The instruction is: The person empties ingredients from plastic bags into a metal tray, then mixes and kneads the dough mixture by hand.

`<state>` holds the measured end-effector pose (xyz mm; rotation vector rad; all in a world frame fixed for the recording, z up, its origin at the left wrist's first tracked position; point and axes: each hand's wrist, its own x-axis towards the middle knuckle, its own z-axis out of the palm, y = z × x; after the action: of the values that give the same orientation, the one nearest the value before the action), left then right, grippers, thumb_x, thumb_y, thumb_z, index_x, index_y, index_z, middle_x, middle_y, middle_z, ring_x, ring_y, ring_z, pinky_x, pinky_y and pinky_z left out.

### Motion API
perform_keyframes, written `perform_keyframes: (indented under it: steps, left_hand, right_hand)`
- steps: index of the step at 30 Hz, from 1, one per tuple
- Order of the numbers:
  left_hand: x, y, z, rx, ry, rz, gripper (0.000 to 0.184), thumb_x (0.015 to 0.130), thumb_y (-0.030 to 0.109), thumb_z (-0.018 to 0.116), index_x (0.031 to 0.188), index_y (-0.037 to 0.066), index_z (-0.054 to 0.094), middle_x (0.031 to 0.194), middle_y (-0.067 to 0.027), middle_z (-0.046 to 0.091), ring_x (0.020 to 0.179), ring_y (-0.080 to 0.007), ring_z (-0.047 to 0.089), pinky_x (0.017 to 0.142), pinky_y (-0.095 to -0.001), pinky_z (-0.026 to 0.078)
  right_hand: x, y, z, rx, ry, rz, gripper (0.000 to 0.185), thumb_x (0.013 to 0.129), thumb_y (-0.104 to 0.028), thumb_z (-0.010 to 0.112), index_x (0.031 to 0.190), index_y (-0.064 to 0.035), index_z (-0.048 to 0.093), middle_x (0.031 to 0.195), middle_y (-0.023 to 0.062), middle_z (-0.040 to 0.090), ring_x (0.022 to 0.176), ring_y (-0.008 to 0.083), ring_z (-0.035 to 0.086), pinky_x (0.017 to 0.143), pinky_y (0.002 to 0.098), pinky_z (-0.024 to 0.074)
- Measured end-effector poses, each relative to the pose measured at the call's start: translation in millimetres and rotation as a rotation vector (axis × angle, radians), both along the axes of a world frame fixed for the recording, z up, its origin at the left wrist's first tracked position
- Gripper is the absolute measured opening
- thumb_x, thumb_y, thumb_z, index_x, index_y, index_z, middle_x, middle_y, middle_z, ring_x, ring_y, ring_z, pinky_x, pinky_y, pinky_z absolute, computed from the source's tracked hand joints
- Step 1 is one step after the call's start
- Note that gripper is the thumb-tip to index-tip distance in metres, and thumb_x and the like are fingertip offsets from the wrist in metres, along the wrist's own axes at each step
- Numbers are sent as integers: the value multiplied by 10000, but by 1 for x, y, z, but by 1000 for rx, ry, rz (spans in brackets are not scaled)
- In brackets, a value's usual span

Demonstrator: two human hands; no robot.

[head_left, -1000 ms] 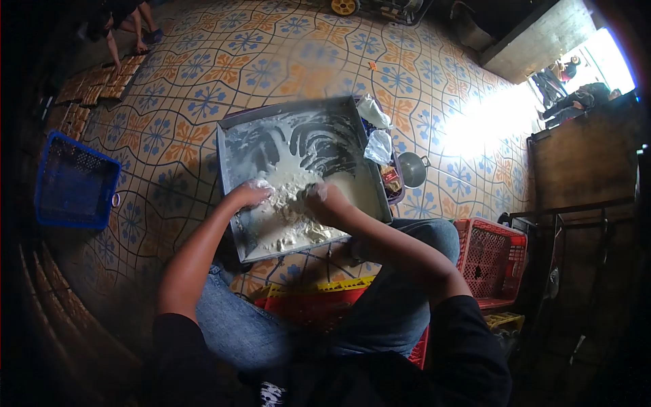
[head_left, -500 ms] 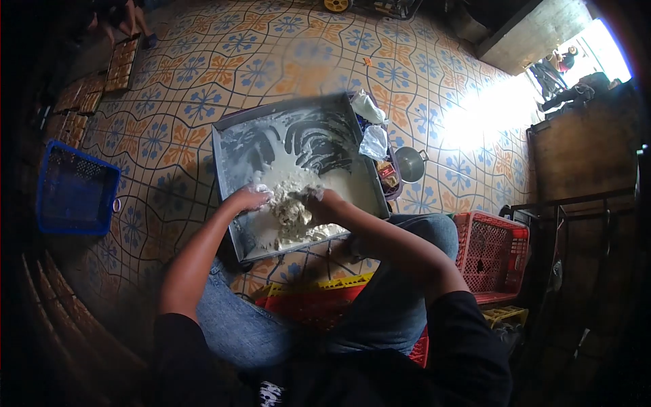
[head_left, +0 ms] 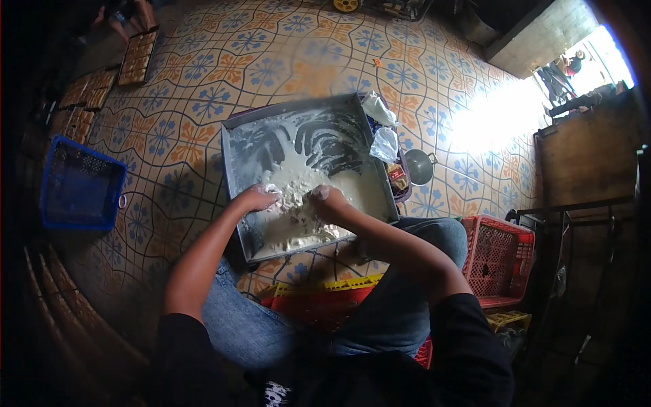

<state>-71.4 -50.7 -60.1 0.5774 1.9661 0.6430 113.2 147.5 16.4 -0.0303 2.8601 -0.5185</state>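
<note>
A large square metal pan (head_left: 228,159) sits in front of my knees, holding a wet, lumpy, pale dough (head_left: 296,220) with loose flour around it. Flour smears streak its far half. My left hand (head_left: 260,197) is at the left of the lumps, its fingers curled into the dough and coated white. On the other side, my right hand (head_left: 329,202) is closed and presses down into the same mass. The fingertips of both hands are partly hidden by dough.
Beside the pan's right wall are plastic bags (head_left: 384,144), a red packet (head_left: 397,174) and a metal pot (head_left: 420,167). A blue crate (head_left: 83,184) stands left, a red crate (head_left: 498,261) right. Filled trays (head_left: 138,55) lie far left, near another person's legs (head_left: 146,13).
Both hands have shifted slightly within the dough, and the lumps between them look flatter and more spread. The whole view has moved a little to the right.
</note>
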Motion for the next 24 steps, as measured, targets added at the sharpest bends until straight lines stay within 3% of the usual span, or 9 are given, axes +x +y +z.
perform_keyframes:
  steps: [3,9,13,15,18,20,21,22,24]
  left_hand:
    - [16,11,68,-135,84,-58,653,826,459,588,1225,-55,529,1170,-209,616,1044,-281,607,903,-348,451]
    - [15,12,62,5,35,-216,565,851,448,546,1127,-43,585,1048,-179,662,912,-296,615,853,-368,461]
    - [16,14,58,-42,114,-210,387,838,337,606,1110,63,628,882,-77,678,737,-162,587,714,-334,479]
    - [19,14,57,-70,186,-221,383,841,335,604,1111,64,625,863,-71,676,721,-157,588,696,-336,480]
    - [26,15,65,-2,38,-124,546,886,436,494,1102,-57,583,1020,-174,665,883,-295,614,840,-372,460]
    - [21,15,51,1,64,-131,449,856,368,576,1119,4,599,922,-110,672,763,-200,604,727,-344,477]
    - [19,15,46,2,75,-133,414,841,334,617,1128,35,607,873,-77,675,703,-153,600,671,-330,486]
    - [19,16,51,0,75,-152,416,840,331,620,1128,31,606,877,-81,675,705,-152,600,673,-330,487]
    - [19,17,56,-3,76,-188,420,838,327,624,1127,23,604,885,-87,675,708,-151,601,678,-329,490]
  right_hand:
    - [6,-5,30,-25,124,18,141,687,-100,612,810,-61,668,795,168,648,748,331,649,632,420,527]
    - [26,-17,78,-199,244,266,200,661,-193,671,802,-53,657,764,150,638,729,323,639,656,415,529]
    - [16,-5,78,-78,231,99,214,665,-230,674,813,-76,659,732,140,626,691,331,631,614,425,520]
    - [12,5,73,-19,77,66,437,669,-254,705,1064,-92,612,811,152,640,747,334,640,622,429,516]
    - [13,13,17,-62,89,39,873,612,-354,805,1359,-119,417,1045,192,627,960,342,622,764,430,519]
    - [12,4,-34,-135,106,120,963,546,-381,842,1366,-124,408,1133,195,600,1034,345,595,828,423,505]
    - [13,-4,-40,-154,97,174,947,534,-366,843,1346,-112,428,1130,187,603,1026,340,599,822,421,506]
    - [19,-13,-45,-166,143,144,630,628,-281,767,1188,-69,570,1074,175,630,993,333,614,820,411,507]
    - [18,-32,-69,-111,-85,119,396,776,-161,600,1162,-76,566,1071,183,619,984,347,606,845,419,499]
